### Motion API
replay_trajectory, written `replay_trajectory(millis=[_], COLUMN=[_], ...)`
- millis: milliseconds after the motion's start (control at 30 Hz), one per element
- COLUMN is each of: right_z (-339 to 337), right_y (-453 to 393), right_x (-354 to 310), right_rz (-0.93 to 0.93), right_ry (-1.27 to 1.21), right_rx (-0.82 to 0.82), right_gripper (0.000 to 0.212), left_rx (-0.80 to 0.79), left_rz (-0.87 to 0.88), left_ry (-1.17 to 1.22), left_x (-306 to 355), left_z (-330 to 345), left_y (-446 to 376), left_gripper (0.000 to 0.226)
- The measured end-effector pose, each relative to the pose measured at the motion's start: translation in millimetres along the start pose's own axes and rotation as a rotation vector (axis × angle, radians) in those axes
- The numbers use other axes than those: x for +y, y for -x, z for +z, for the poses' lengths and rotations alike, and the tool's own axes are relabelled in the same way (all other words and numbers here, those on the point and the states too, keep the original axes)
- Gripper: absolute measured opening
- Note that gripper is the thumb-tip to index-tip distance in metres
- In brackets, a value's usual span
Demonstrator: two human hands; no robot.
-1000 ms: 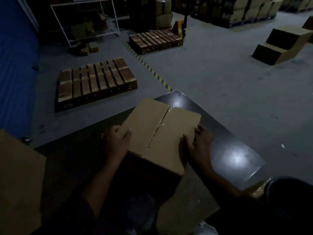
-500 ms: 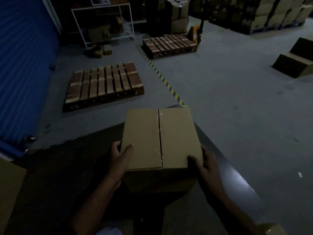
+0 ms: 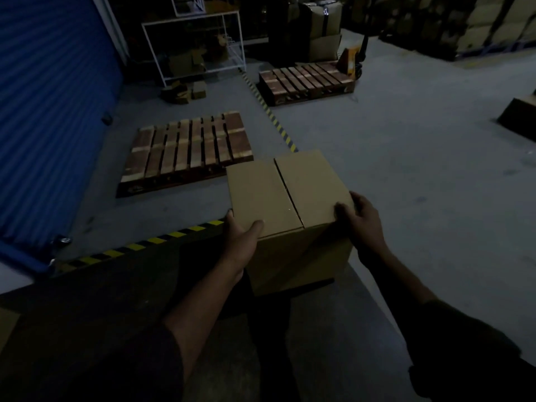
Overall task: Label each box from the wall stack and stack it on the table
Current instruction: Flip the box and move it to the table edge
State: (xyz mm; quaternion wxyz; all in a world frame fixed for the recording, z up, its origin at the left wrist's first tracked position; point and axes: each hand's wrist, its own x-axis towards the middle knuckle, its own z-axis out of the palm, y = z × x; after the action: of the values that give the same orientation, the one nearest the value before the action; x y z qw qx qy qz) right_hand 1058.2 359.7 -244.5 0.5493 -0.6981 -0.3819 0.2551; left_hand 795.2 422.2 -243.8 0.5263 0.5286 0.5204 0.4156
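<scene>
A closed brown cardboard box (image 3: 285,195) with a centre seam on its top sits at the far corner of the dark table (image 3: 116,314). My left hand (image 3: 239,242) grips its near left corner, thumb curled over the top edge. My right hand (image 3: 361,221) grips the near right corner, thumb on the top, fingers down the right side. The box's base looks to rest on the table near its far edge. No label shows on the box's visible faces.
A yellow-black striped edge (image 3: 139,246) marks the table's far side. Beyond lie a wooden pallet (image 3: 188,149), a second pallet (image 3: 304,81) by a pallet jack (image 3: 352,60), a white rack (image 3: 194,44), a blue shutter (image 3: 49,111) and box stacks (image 3: 493,21).
The box has slid away from me toward the table's far corner, with both hands staying on its near corners. My view has tilted up and to the right.
</scene>
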Motion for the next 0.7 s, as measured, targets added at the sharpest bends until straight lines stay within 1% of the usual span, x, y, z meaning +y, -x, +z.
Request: replay_trajectory(millis=[67, 133, 233, 300, 367, 433, 467, 533, 600, 700], right_z=[1.4, 4.5, 7.9, 8.9, 10.8, 18.8, 26.4, 44.8, 64.8, 94.9], right_y=[-7.7, -10.0, -12.8, -12.2, -6.7, 3.8, 12.8, 33.1, 57.8, 94.0], right_x=[11.5, 19.8, 17.3, 13.7, 7.5, -0.3, -7.5, -21.0, -34.0, -50.5], right_rz=[0.009, -0.014, -0.093, -0.198, -0.353, -0.465, -0.496, -0.542, -0.574, -0.572], right_ry=[0.040, 0.089, 0.223, 0.411, 0.612, 0.709, 0.705, 0.658, 0.600, 0.483], right_rx=[-0.009, -0.020, -0.015, 0.052, 0.103, 0.051, 0.006, -0.060, -0.120, -0.198], right_gripper=[0.058, 0.056, 0.049, 0.045, 0.044, 0.050, 0.051, 0.044, 0.040, 0.036], left_rx=[-0.034, -0.020, 0.024, 0.036, 0.053, 0.090, 0.111, 0.136, 0.144, 0.188], left_rz=[-0.043, -0.057, -0.055, -0.044, 0.004, 0.098, 0.151, 0.241, 0.286, 0.349], left_ry=[-0.032, -0.057, -0.077, -0.100, -0.173, -0.318, -0.395, -0.487, -0.497, -0.504], left_x=[-7.3, -16.8, -24.5, -23.7, -19.6, -15.0, -12.1, -7.9, -4.4, 2.4], left_z=[5.7, 8.0, 9.7, 10.5, 10.3, 7.1, 3.9, -4.1, -16.0, -42.6], left_y=[-9.3, -14.4, -19.1, -19.4, -15.8, -11.0, -8.1, -3.2, 5.7, 25.1], left_gripper=[0.081, 0.091, 0.096, 0.096, 0.096, 0.094, 0.092, 0.088, 0.084, 0.076])
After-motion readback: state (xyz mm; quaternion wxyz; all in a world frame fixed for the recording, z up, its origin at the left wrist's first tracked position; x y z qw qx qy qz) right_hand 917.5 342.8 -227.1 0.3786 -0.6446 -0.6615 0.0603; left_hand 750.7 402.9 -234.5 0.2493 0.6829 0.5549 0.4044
